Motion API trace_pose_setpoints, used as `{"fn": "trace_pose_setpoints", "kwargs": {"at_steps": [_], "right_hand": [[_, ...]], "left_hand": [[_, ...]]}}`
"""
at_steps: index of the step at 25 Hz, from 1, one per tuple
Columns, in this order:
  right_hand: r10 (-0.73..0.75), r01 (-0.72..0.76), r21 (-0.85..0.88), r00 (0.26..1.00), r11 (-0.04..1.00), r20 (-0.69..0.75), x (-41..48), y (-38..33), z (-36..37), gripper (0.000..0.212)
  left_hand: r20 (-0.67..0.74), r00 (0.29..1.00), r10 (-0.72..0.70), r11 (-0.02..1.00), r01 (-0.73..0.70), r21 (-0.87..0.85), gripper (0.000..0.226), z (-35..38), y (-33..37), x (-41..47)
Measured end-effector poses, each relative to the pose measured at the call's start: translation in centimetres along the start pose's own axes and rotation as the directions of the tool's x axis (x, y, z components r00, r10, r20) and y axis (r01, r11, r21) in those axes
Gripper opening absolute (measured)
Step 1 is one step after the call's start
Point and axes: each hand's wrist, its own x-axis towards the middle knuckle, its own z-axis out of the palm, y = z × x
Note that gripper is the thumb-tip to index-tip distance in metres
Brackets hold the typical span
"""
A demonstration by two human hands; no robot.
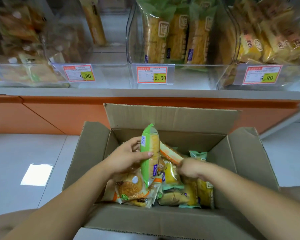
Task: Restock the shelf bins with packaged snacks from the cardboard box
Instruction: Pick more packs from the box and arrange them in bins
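Head-worn view, looking forward and down
The wide lens sits close above the left hand (128,157) and right hand (192,168), the cardboard box (163,220) beneath them, shelf bins (189,76) just beyond

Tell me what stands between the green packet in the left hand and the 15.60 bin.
Nothing visible does. The left hand holds the green packet above the box. The box's raised rear flap ends below the shelf, and the bin is low in front, with bare room before its packets.
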Motion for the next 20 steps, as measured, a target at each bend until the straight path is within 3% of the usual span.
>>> {"fn": "trace_pose_setpoints", "kwargs": {"at_steps": [2,5,7,10,16,20], "right_hand": [[0.08,-0.08,0.015,0.996,0.997,-0.031,2.7,0.5,3.2,0.035],[0.213,-0.155,0.336,0.966,0.929,-0.144,4.9,0.3,5.9,0.059],[0.25,-0.172,0.417,0.958,0.892,-0.14,5.2,0.0,6.5,0.07],[0.229,-0.16,0.557,0.972,0.815,-0.056,4.6,0.8,5.7,0.052],[0.104,-0.232,0.708,0.97,0.667,0.22,-1.8,2.6,0.0,0.041],[-0.076,-0.071,0.703,0.982,0.708,0.175,-6.6,3.6,-1.9,0.05]], "left_hand": [[0.018,1.0,-0.016,0.996,0.018,-0.086,0.045,-0.6,-0.1,-0.6],[0.005,0.999,-0.049,0.978,0.049,-0.204,0.043,-0.7,-0.1,-1.0],[-0.008,0.995,-0.101,0.931,0.092,-0.354,0.052,-0.5,-0.6,-0.8],[0.027,0.991,-0.134,0.857,0.129,-0.5,0.065,0.1,-0.3,-0.4],[-0.058,0.986,-0.154,0.96,0.135,-0.244,0.087,0.8,0.8,0.3],[0.039,0.985,-0.167,0.933,0.17,-0.318,0.071,0.7,0.8,0.5]]}}
